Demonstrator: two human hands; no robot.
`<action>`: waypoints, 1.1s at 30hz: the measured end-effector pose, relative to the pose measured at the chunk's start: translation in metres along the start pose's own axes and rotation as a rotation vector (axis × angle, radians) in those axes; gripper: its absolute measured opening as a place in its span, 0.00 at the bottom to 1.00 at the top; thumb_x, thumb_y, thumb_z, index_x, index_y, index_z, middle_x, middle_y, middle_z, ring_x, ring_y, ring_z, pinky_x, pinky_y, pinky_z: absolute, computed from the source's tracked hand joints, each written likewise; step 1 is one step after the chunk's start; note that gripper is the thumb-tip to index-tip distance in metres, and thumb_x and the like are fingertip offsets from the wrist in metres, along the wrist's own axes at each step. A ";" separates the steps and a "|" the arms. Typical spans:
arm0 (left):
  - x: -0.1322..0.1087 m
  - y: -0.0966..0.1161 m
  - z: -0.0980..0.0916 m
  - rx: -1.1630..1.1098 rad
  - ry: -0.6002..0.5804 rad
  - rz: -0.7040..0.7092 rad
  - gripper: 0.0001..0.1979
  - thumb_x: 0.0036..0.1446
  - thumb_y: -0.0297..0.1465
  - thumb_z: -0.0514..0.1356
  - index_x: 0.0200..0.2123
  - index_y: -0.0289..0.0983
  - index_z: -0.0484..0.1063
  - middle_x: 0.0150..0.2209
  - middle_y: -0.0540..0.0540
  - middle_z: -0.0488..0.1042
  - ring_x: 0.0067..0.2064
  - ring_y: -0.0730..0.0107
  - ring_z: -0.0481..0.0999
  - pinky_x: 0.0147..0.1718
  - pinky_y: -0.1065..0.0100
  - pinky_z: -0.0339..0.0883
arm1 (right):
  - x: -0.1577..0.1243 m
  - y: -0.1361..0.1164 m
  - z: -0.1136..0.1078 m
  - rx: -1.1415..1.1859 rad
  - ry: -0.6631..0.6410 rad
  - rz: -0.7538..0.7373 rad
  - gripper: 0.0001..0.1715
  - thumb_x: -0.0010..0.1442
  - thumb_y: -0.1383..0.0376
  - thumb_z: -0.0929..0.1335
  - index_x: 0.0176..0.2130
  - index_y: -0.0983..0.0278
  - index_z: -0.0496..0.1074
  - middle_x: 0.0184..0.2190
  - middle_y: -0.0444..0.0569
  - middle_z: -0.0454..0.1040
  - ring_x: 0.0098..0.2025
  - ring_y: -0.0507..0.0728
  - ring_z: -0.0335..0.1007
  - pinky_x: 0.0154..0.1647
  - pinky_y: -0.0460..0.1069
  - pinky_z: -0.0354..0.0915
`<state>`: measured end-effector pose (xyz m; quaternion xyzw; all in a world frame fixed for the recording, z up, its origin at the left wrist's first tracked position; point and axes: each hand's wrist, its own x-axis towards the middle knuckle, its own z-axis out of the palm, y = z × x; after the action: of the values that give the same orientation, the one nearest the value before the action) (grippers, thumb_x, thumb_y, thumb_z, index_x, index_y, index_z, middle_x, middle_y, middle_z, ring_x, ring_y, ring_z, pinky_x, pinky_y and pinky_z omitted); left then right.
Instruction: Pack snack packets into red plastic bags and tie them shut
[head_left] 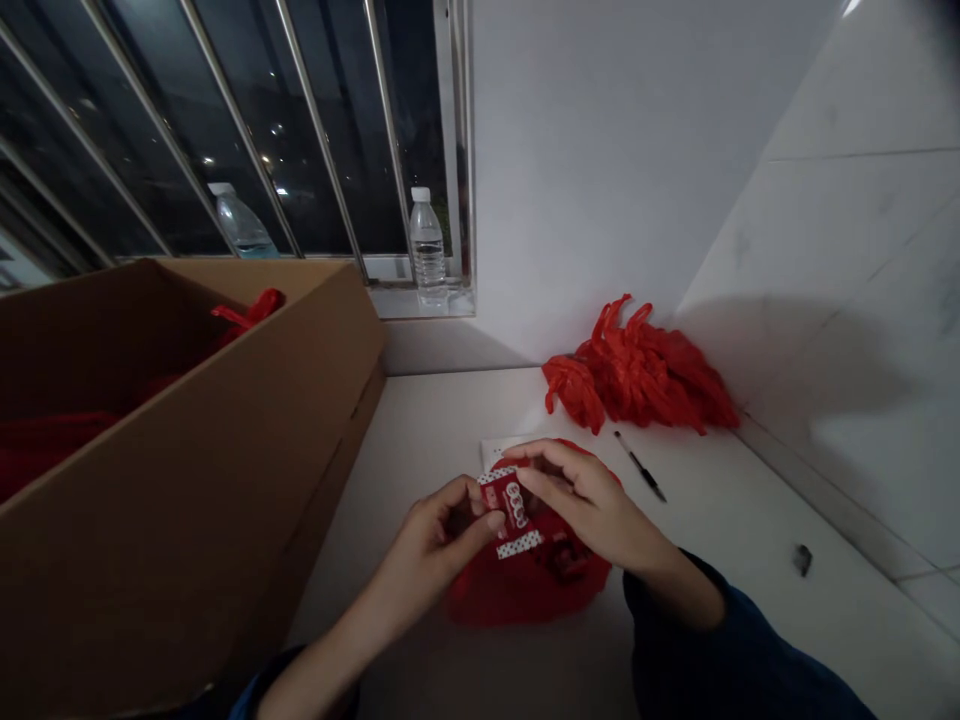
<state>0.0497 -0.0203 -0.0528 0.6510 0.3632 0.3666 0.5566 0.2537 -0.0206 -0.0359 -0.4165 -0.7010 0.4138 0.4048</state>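
A small red packet (pixel 510 510) with white, black-dotted ends is held up between both hands. My left hand (pixel 454 525) pinches its left edge, thumb across the front. At the packet's upper right, my right hand (pixel 566 490) grips it with thumb and fingers. Below the hands a red plastic bag (pixel 525 590) lies spread on the white table (pixel 420 430), and dark red items (pixel 566 555) show at its right side. Part of a white flat object (pixel 491 450) sticks out behind the bag; the hands and bag hide the rest.
A large cardboard box (pixel 300 350) with red bags inside stands on the left. Bunched red plastic bags (pixel 645 370) lie against the wall. To the right are a pen (pixel 640 467) and a small dark object (pixel 802 560). Water bottles (pixel 427 245) stand by the barred window.
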 end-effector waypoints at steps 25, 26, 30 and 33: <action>-0.010 0.022 -0.007 0.413 0.194 0.173 0.16 0.67 0.40 0.52 0.35 0.38 0.73 0.29 0.49 0.74 0.30 0.72 0.70 0.29 0.73 0.59 | -0.032 0.000 -0.042 -0.781 -0.077 0.036 0.13 0.63 0.69 0.66 0.46 0.60 0.76 0.41 0.48 0.80 0.41 0.59 0.76 0.43 0.52 0.66; -0.011 0.024 -0.008 0.407 0.217 0.189 0.16 0.67 0.40 0.51 0.34 0.38 0.73 0.30 0.49 0.74 0.31 0.72 0.70 0.29 0.73 0.60 | -0.034 0.004 -0.042 -0.835 -0.032 0.037 0.16 0.63 0.69 0.64 0.49 0.60 0.75 0.43 0.49 0.79 0.43 0.60 0.76 0.43 0.52 0.67; -0.016 0.028 -0.019 0.409 0.263 0.226 0.13 0.64 0.42 0.56 0.38 0.40 0.74 0.30 0.50 0.69 0.28 0.73 0.66 0.26 0.74 0.59 | -0.036 0.007 -0.044 -1.026 0.066 0.111 0.19 0.64 0.68 0.62 0.51 0.57 0.72 0.45 0.50 0.78 0.41 0.60 0.76 0.36 0.51 0.66; -0.021 0.030 -0.031 0.495 0.183 0.245 0.14 0.58 0.42 0.63 0.45 0.43 0.72 0.32 0.51 0.68 0.31 0.72 0.68 0.28 0.74 0.61 | -0.037 0.005 -0.046 -1.179 0.134 0.221 0.18 0.63 0.69 0.62 0.50 0.57 0.73 0.44 0.51 0.76 0.38 0.61 0.76 0.32 0.51 0.65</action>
<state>0.0147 -0.0283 -0.0216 0.7701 0.4091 0.3887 0.2974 0.3094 -0.0423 -0.0331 -0.6665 -0.7376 -0.0322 0.1035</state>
